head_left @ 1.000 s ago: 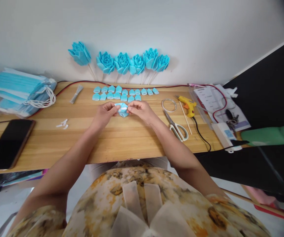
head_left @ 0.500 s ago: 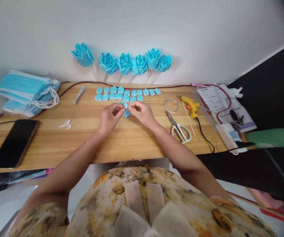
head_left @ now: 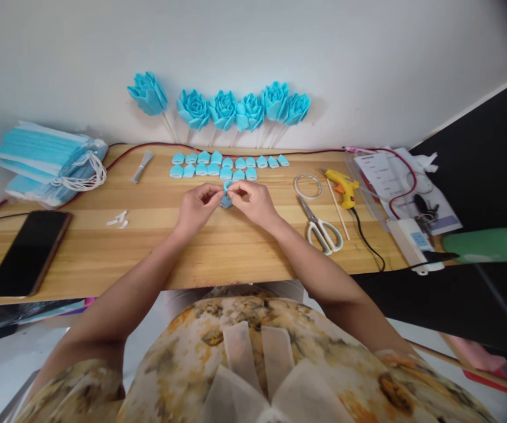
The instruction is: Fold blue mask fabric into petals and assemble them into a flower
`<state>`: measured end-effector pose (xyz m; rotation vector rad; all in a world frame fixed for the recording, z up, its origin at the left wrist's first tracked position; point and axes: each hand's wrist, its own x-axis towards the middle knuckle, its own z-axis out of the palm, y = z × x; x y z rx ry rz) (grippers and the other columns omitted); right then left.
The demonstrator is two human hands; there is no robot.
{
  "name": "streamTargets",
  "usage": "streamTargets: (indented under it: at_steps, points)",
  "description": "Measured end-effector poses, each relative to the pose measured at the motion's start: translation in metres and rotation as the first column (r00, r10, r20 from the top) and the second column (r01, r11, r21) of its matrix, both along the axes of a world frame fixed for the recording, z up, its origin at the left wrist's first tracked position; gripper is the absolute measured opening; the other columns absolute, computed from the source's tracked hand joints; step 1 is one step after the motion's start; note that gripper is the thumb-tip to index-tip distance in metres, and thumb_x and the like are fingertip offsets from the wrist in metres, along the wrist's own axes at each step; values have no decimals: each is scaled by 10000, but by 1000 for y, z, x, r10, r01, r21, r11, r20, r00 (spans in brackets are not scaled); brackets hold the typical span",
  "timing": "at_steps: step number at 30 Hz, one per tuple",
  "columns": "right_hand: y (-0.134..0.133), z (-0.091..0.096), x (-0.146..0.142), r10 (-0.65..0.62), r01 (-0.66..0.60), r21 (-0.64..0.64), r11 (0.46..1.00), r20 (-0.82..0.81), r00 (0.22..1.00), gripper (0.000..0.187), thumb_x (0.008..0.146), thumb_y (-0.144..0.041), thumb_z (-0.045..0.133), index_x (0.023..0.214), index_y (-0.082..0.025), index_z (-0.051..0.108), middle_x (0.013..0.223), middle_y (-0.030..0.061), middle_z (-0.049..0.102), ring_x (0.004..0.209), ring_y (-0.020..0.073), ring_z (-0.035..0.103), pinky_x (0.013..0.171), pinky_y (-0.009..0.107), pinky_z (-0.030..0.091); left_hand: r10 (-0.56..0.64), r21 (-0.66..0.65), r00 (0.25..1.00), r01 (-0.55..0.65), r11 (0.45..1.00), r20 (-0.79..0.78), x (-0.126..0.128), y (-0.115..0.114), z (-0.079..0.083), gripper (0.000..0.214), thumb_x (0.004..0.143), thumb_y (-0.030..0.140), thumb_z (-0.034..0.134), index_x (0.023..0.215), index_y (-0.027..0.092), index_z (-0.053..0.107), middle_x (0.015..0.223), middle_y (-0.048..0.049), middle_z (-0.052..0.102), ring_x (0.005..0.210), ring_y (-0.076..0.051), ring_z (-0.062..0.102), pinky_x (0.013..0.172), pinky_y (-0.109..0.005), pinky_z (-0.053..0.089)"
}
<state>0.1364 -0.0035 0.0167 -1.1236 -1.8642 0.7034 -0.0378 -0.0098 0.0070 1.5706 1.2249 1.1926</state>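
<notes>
Between my left hand (head_left: 199,207) and my right hand (head_left: 254,204) is a small folded blue fabric piece (head_left: 227,187). The fingertips of both hands pinch it from either side, a little above the table. Part of it is covered by the fingers. Just below the fingertips more blue fabric (head_left: 225,202) shows; whether it is the same piece I cannot tell. Beyond my hands lie two rows of pointed blue folded petals (head_left: 213,170) on the wood. Several blue fabric flowers on sticks (head_left: 224,110) lean against the wall behind them.
On the left are stacked blue face masks (head_left: 42,155), a phone (head_left: 27,252), white scraps (head_left: 118,220) and a bundle of thin strips (head_left: 141,166). To the right lie a tape ring (head_left: 308,186), scissors (head_left: 319,226), a wooden stick (head_left: 338,208), a yellow glue gun (head_left: 343,187) and a power strip (head_left: 413,243).
The blue piece has turned in my fingers, and less of it shows between them. My hands stay in nearly the same place. The whole view has shifted slightly.
</notes>
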Motion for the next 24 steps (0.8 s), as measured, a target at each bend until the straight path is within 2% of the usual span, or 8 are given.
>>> streamTargets:
  at_steps: [8, 20, 24]
  points:
    - [2, -3, 0, 28, -28, 30, 999, -8, 1000, 131, 842, -253, 571, 755, -193, 648, 781, 12, 721, 712, 128, 613, 696, 247, 459, -35, -56, 996, 39, 998, 76, -3, 4, -1, 208, 779, 376, 654, 743, 171, 667, 692, -14, 643, 649, -131, 560, 650, -266, 451]
    - [6, -4, 3, 31, -69, -178, 982, -204, 979, 198, 817, -373, 610, 781, -181, 648, 713, -3, 651, 656, 118, 552, 652, 255, 422, -56, -62, 985, 67, 996, 161, -1, 2, 4, 177, 782, 326, 673, 703, 171, 643, 645, 7, 602, 603, -107, 525, 607, -246, 430]
    - [7, -6, 5, 32, -93, -227, 969, -261, 965, 213, 815, -395, 621, 768, -188, 636, 718, -3, 646, 674, 125, 563, 668, 262, 435, -55, -34, 987, 61, 998, 154, -2, 0, 6, 229, 842, 373, 636, 727, 176, 659, 652, -2, 603, 614, -113, 521, 612, -252, 429]
